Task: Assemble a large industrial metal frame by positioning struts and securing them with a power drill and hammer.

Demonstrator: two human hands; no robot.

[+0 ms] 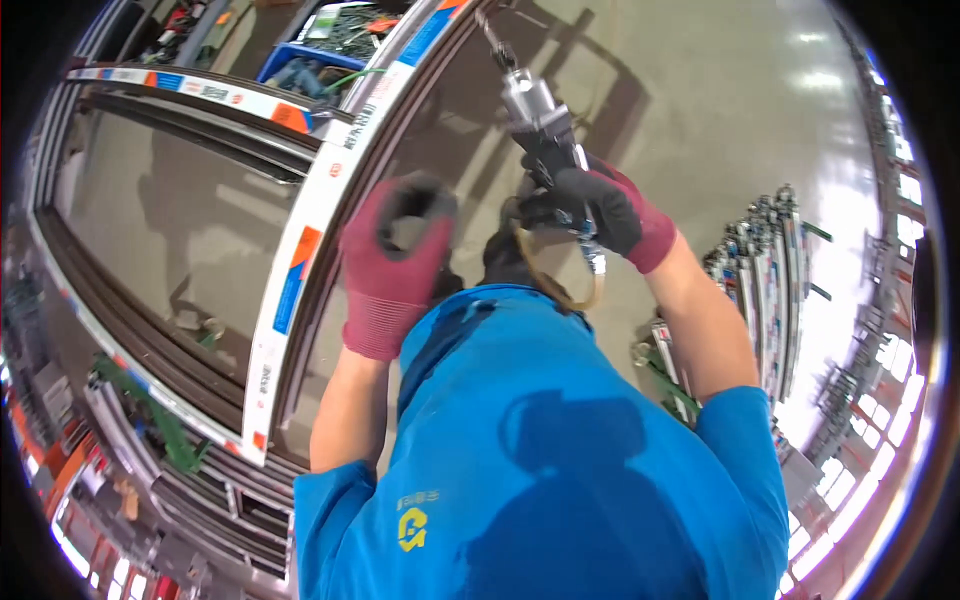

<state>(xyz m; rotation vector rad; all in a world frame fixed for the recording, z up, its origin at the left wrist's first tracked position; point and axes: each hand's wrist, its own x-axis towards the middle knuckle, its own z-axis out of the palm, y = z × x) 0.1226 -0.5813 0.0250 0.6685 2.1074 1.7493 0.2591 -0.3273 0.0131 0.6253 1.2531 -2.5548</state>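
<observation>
My right hand (605, 213), in a maroon glove with black palm and fingers, is wrapped round the grip of an air drill (532, 103). The drill has a silver body, and its thin bit points away toward the upper left. A tan hose (590, 303) loops down from beneath the grip. My left hand (400, 255), gloved the same way and blurred, is curled into a loop with thumb and fingertips together. Whatever the fingertips may hold is too small to make out. Close by on its left runs a long frame (290, 262) with white film and orange and blue labels.
A blue bin (268, 68) of small metal parts rests at the upper left, beyond a crossbar of the frame. Long metal profiles (770, 285) are stacked on the right. Green supports (178, 440) stand under the frame at lower left. Grey floor (720, 90) extends ahead.
</observation>
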